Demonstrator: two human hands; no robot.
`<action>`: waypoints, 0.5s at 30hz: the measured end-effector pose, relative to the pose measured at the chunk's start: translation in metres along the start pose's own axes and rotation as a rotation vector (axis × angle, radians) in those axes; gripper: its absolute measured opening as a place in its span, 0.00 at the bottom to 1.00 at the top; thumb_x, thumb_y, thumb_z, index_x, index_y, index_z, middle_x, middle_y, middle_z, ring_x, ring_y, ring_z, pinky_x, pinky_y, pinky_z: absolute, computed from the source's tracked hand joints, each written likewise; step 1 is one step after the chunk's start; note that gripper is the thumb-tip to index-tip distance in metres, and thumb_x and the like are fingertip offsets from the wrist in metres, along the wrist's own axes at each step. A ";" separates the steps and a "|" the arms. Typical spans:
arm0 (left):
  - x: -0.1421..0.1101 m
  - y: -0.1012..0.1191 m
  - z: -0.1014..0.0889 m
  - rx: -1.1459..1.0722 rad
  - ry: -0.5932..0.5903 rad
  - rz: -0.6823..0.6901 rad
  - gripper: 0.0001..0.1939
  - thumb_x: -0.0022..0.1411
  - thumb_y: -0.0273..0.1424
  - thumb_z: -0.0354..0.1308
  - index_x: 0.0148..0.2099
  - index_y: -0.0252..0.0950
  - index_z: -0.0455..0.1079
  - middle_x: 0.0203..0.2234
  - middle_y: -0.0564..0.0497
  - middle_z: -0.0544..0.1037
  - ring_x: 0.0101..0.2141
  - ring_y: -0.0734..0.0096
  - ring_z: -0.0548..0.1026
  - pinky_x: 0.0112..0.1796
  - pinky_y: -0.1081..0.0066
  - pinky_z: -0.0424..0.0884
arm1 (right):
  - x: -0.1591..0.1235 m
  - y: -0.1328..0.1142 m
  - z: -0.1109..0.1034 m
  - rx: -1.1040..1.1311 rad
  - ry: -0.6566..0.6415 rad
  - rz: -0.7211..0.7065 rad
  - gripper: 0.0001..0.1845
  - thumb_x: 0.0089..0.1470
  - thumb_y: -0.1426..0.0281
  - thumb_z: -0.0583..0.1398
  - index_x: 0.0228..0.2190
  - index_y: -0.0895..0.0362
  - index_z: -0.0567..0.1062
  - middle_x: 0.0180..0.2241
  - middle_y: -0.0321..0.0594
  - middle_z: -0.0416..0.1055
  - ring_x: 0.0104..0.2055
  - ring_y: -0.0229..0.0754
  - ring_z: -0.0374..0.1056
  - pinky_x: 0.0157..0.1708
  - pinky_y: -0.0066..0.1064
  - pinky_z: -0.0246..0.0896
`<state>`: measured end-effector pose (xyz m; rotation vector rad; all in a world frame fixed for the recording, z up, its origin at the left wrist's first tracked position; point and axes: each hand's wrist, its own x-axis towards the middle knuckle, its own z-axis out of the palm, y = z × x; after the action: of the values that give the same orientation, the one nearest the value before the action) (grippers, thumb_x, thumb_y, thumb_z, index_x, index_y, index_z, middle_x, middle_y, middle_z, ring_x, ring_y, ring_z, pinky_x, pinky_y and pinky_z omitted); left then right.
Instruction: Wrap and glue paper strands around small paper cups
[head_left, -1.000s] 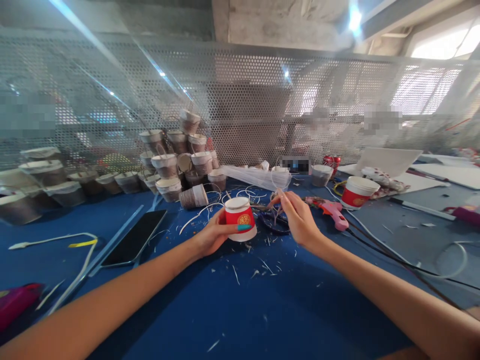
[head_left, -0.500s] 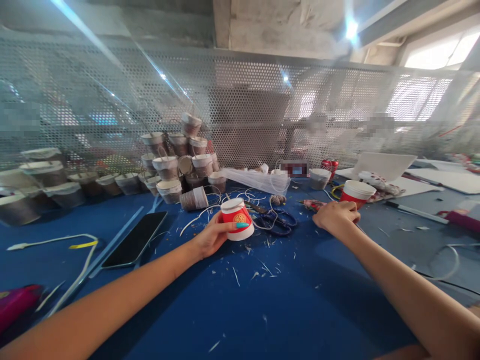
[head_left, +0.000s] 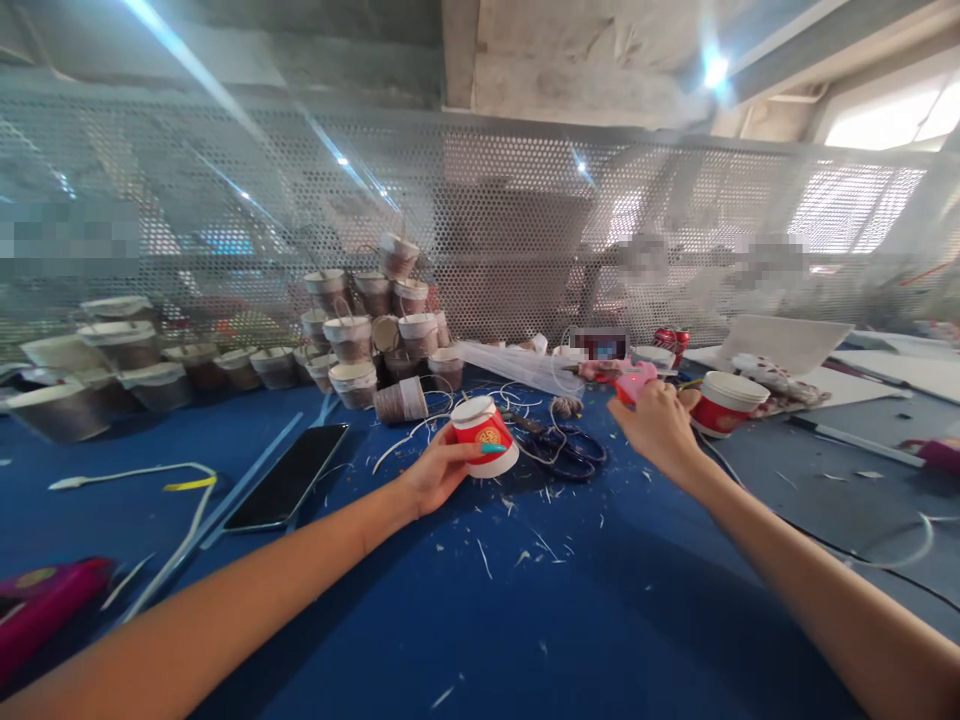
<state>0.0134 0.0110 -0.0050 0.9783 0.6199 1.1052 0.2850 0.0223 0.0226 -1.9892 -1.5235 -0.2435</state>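
My left hand [head_left: 433,472] is wrapped round a red and white paper cup [head_left: 487,432], its narrower end up and slightly tilted, thumb across the gold emblem. Farther right, my right hand [head_left: 660,425] grips a pink hot glue gun [head_left: 634,380], raised above the table with its nozzle pointing left and a small red light showing. The fingers on the far side of its handle are hidden. Close to that hand stands a stack of red and white paper cups [head_left: 726,402]. Between the hands lie dark blue-handled scissors [head_left: 574,455] and a small ball of twine [head_left: 565,407].
Small grey-brown buckets [head_left: 349,340] are piled at the back left, one lying on its side. A phone [head_left: 289,478] rests left of my left arm. Behind stand a perforated metal screen [head_left: 510,220] and red cans [head_left: 673,345]. A magenta tool [head_left: 52,605] lies front left; scraps dot the blue table.
My right hand has lifted the glue gun off the table, bringing it up and slightly left beside the cup stack. My left hand still holds its cup. The view has shifted slightly.
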 end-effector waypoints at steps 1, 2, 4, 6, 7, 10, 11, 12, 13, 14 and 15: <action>0.000 0.000 0.000 -0.003 0.007 -0.011 0.23 0.41 0.20 0.63 0.43 0.34 0.70 0.36 0.48 0.78 0.39 0.64 0.74 0.45 0.63 0.65 | -0.006 -0.007 -0.001 0.077 0.034 -0.057 0.19 0.45 0.60 0.52 0.34 0.63 0.66 0.34 0.55 0.65 0.41 0.56 0.61 0.36 0.45 0.55; 0.000 0.001 0.001 -0.009 0.012 -0.020 0.22 0.41 0.20 0.63 0.43 0.34 0.70 0.35 0.48 0.78 0.39 0.64 0.74 0.45 0.64 0.65 | -0.012 -0.014 -0.002 0.167 0.056 -0.089 0.18 0.45 0.59 0.52 0.33 0.61 0.64 0.32 0.52 0.65 0.38 0.53 0.62 0.33 0.42 0.56; -0.001 0.001 0.001 -0.020 0.010 -0.030 0.22 0.41 0.21 0.64 0.43 0.34 0.70 0.36 0.47 0.78 0.39 0.63 0.74 0.46 0.63 0.65 | -0.025 -0.026 -0.001 0.368 0.014 -0.097 0.17 0.43 0.57 0.55 0.30 0.56 0.59 0.26 0.44 0.63 0.29 0.45 0.62 0.26 0.36 0.54; -0.001 0.000 0.001 -0.026 -0.008 -0.029 0.23 0.40 0.21 0.64 0.43 0.34 0.70 0.37 0.47 0.78 0.40 0.63 0.74 0.46 0.63 0.65 | -0.038 -0.034 0.000 0.506 -0.047 -0.110 0.16 0.44 0.57 0.56 0.27 0.53 0.55 0.22 0.38 0.61 0.23 0.40 0.59 0.22 0.32 0.51; -0.001 0.000 0.001 -0.026 -0.021 -0.026 0.23 0.40 0.22 0.64 0.43 0.34 0.70 0.37 0.47 0.78 0.40 0.62 0.74 0.46 0.63 0.65 | -0.043 -0.037 0.001 0.540 -0.046 -0.135 0.17 0.43 0.58 0.56 0.26 0.53 0.53 0.21 0.36 0.60 0.21 0.38 0.57 0.21 0.31 0.49; 0.001 -0.003 -0.002 -0.014 -0.067 -0.010 0.22 0.41 0.22 0.64 0.43 0.34 0.70 0.37 0.46 0.78 0.40 0.62 0.74 0.46 0.63 0.65 | -0.053 -0.041 0.003 0.581 -0.007 -0.214 0.18 0.44 0.60 0.56 0.25 0.52 0.49 0.19 0.32 0.58 0.19 0.34 0.52 0.19 0.30 0.46; 0.001 -0.004 -0.002 -0.010 -0.081 -0.004 0.22 0.42 0.22 0.63 0.44 0.34 0.70 0.37 0.46 0.78 0.40 0.62 0.74 0.46 0.63 0.65 | -0.054 -0.042 0.003 0.584 0.001 -0.233 0.17 0.44 0.61 0.55 0.24 0.52 0.49 0.19 0.32 0.57 0.19 0.34 0.52 0.19 0.30 0.46; 0.001 -0.004 -0.003 -0.008 -0.093 0.002 0.22 0.43 0.22 0.63 0.44 0.34 0.69 0.37 0.47 0.78 0.40 0.62 0.74 0.46 0.63 0.65 | -0.054 -0.042 0.004 0.585 0.005 -0.248 0.17 0.44 0.61 0.55 0.25 0.52 0.48 0.19 0.32 0.57 0.19 0.33 0.51 0.19 0.30 0.46; 0.001 -0.004 -0.003 -0.007 -0.101 0.008 0.22 0.43 0.21 0.63 0.44 0.34 0.69 0.37 0.47 0.78 0.40 0.63 0.75 0.46 0.64 0.66 | -0.053 -0.041 0.004 0.581 0.013 -0.260 0.17 0.44 0.62 0.55 0.25 0.52 0.48 0.20 0.32 0.56 0.19 0.33 0.51 0.19 0.30 0.46; 0.001 -0.004 -0.002 -0.008 -0.104 0.011 0.22 0.43 0.21 0.63 0.44 0.34 0.69 0.36 0.47 0.78 0.39 0.63 0.75 0.45 0.64 0.66 | -0.053 -0.041 0.005 0.573 0.023 -0.272 0.17 0.44 0.62 0.55 0.25 0.52 0.48 0.21 0.32 0.56 0.20 0.34 0.52 0.20 0.30 0.47; 0.001 -0.004 -0.002 -0.008 -0.101 0.010 0.22 0.42 0.22 0.63 0.44 0.34 0.69 0.36 0.48 0.78 0.39 0.63 0.75 0.45 0.64 0.66 | -0.052 -0.040 0.006 0.561 0.031 -0.282 0.17 0.44 0.62 0.55 0.25 0.52 0.48 0.21 0.33 0.56 0.21 0.34 0.52 0.20 0.30 0.47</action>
<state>0.0140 0.0119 -0.0090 1.0249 0.5284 1.0593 0.2304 -0.0104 0.0065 -1.3305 -1.6304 0.0425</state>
